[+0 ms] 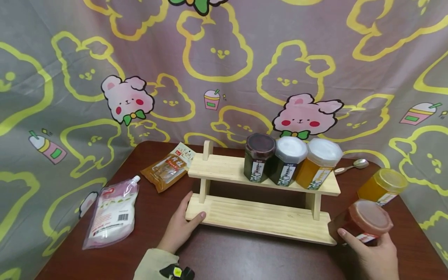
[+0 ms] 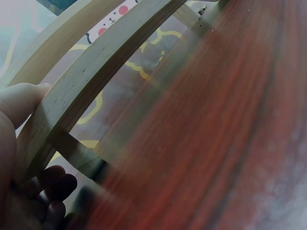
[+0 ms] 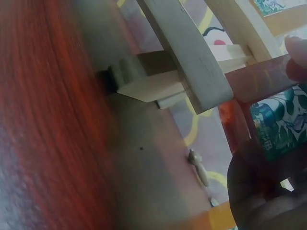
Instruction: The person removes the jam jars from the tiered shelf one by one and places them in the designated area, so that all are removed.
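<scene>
A two-tier wooden rack [image 1: 241, 218] stands on the table, with three lidded jars on its upper shelf: a dark one [image 1: 258, 157], a white-lidded dark one [image 1: 287, 161] and an amber one [image 1: 317, 163]. My left hand [image 1: 180, 229] grips the lower shelf's left end, thumb on top; the left wrist view shows fingers beneath the board [image 2: 96, 72]. My right hand [image 1: 376, 252] holds a red-brown jar [image 1: 367, 221] at the lower shelf's right end. In the right wrist view, that jar [image 3: 261, 79] meets the shelf end [image 3: 206, 91]; whether it bears on the shelf I cannot tell.
A yellow jar [image 1: 383, 186] stands behind the held jar, and a spoon [image 1: 360, 163] lies behind the rack's right end. To the left are an orange food packet [image 1: 168, 167] and a white spouted pouch [image 1: 115, 214]. A patterned curtain [image 1: 220, 97] hangs behind the table.
</scene>
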Tool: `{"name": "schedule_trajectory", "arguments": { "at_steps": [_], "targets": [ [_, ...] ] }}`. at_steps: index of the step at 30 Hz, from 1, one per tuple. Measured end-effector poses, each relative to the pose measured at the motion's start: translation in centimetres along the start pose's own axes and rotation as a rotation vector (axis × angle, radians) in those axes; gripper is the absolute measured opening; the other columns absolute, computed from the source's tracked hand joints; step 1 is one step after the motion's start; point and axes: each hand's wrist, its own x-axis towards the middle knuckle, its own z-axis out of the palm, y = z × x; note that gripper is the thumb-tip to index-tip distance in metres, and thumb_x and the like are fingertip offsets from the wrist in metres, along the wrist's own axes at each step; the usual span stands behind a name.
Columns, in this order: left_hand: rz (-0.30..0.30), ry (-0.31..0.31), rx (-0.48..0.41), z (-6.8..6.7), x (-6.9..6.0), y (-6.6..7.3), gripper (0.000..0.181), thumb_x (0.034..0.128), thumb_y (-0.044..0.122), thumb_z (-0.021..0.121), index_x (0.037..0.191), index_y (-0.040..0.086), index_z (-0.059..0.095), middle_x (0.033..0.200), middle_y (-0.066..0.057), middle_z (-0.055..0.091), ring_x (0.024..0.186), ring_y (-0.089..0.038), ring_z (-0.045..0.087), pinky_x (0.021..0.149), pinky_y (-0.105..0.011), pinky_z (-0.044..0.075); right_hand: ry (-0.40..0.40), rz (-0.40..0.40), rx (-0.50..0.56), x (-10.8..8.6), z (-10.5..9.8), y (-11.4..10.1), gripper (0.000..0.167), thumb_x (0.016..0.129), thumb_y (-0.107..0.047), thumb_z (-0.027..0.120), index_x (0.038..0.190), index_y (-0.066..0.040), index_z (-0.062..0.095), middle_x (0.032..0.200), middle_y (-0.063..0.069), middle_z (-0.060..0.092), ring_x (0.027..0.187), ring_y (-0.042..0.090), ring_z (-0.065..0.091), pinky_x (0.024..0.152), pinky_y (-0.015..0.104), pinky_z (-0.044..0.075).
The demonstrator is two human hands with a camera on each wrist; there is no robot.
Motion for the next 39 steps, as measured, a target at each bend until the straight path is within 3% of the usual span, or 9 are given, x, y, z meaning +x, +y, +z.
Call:
{"name": "schedule_trajectory", "arguments": {
  "at_steps": [6,12,18,21,24,28,35,39],
  "targets": [
    [0.003,0.003,0.006,0.0,0.0,0.1,0.089,0.0889,0.04,0.076,0.158,0.01,0.028,0.155,-0.02,0.041,0.141,-0.037,0.04,0.113,-0.058,0.032,-0.03,-0.065,-0.065,-0.5,0.0,-0.7,0.087,0.08,-0.029,0.087,0.151,-0.013,0.04,0.139,0.018,0.049,0.117,0.013,0.044,0.096,0.019,0.03],
    [0.004,0.004,0.0,-0.1,-0.1,0.1,0.089,0.0888,0.039,0.077,0.158,0.01,0.028,0.155,-0.021,0.041,0.141,-0.037,0.039,0.113,-0.059,0.031,-0.053,-0.113,-0.095,-1.0,0.3,-0.7,0.085,0.079,-0.03,0.088,0.148,-0.012,0.043,0.138,0.02,0.052,0.11,0.011,0.045,0.087,0.013,0.028],
    [0.006,0.004,-0.001,-0.1,0.0,0.2,0.09,0.0888,0.039,0.077,0.158,0.009,0.028,0.155,-0.021,0.041,0.14,-0.038,0.039,0.112,-0.059,0.032,-0.089,-0.16,-0.117,-1.4,0.5,-0.6,0.082,0.08,-0.031,0.087,0.146,-0.01,0.044,0.136,0.023,0.054,0.105,0.003,0.044,0.087,0.017,0.029],
    [0.007,0.002,-0.006,-0.1,-0.1,0.2,0.09,0.0888,0.039,0.077,0.158,0.008,0.028,0.155,-0.021,0.04,0.141,-0.038,0.039,0.113,-0.059,0.031,-0.104,-0.163,-0.13,-1.7,0.7,-0.8,0.083,0.079,-0.032,0.087,0.146,-0.009,0.044,0.136,0.024,0.054,0.108,0.011,0.046,0.088,0.02,0.031],
    [0.008,0.002,-0.011,-0.1,-0.1,0.2,0.09,0.0888,0.038,0.077,0.158,0.008,0.028,0.155,-0.021,0.04,0.141,-0.038,0.038,0.113,-0.058,0.031,-0.117,-0.155,-0.135,-1.9,0.9,-1.2,0.086,0.079,-0.033,0.088,0.147,-0.008,0.042,0.137,0.025,0.053,0.116,0.027,0.047,0.097,0.034,0.034],
    [0.008,0.004,-0.005,-0.1,-0.1,0.3,0.09,0.0888,0.038,0.077,0.158,0.008,0.028,0.155,-0.021,0.04,0.141,-0.037,0.039,0.113,-0.058,0.031,-0.12,-0.155,-0.152,-2.2,1.0,-1.6,0.088,0.078,-0.035,0.088,0.147,-0.005,0.041,0.137,0.028,0.052,0.118,0.038,0.047,0.098,0.049,0.032],
    [0.008,0.005,-0.005,-0.1,-0.1,0.2,0.09,0.0888,0.038,0.077,0.158,0.009,0.028,0.155,-0.02,0.04,0.141,-0.037,0.039,0.113,-0.058,0.032,-0.11,-0.182,-0.215,-2.5,1.0,-1.9,0.088,0.074,-0.037,0.09,0.142,-0.003,0.046,0.127,0.029,0.058,0.104,0.036,0.051,0.082,0.036,0.036],
    [0.009,0.004,-0.006,-0.1,-0.1,0.1,0.09,0.0888,0.039,0.077,0.158,0.009,0.028,0.155,-0.02,0.04,0.141,-0.037,0.039,0.113,-0.058,0.031,-0.109,-0.239,-0.228,-2.8,1.2,-1.8,0.086,0.072,-0.036,0.092,0.139,-0.004,0.05,0.12,0.027,0.063,0.09,0.013,0.055,0.072,0.023,0.037]
  ]
}}
